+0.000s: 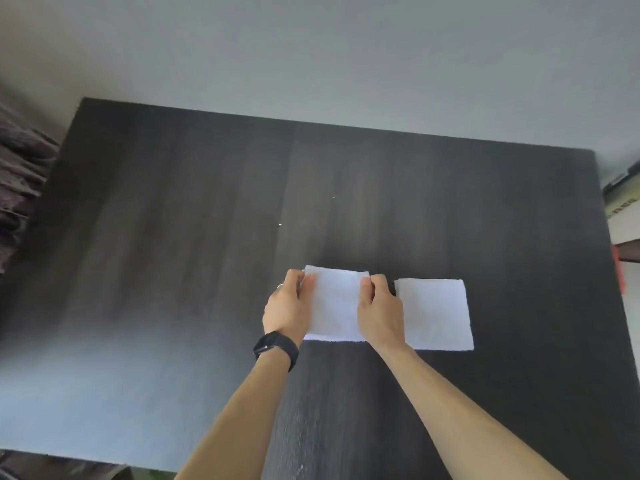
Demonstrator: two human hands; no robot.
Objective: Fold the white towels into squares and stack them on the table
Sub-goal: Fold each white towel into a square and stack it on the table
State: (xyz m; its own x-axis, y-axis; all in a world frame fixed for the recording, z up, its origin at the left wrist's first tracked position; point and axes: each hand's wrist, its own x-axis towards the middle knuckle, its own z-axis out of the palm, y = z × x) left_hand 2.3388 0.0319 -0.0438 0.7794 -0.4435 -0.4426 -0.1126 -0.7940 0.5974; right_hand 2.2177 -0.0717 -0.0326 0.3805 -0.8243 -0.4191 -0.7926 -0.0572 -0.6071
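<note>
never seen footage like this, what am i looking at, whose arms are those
No machine here: a person works with bare hands, and the single picture comes from a camera worn on their head, looking down, so both arms reach in from the bottom. The left hand, with a black watch on its wrist, and the right hand each pinch a side edge of a folded white towel on a dark table. A second towel, folded square, lies flat just to its right, apart from it.

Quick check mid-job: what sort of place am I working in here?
Likely a home room, not certain: a dark wood-grain table against a plain grey wall, a cardboard box at its right edge.
</note>
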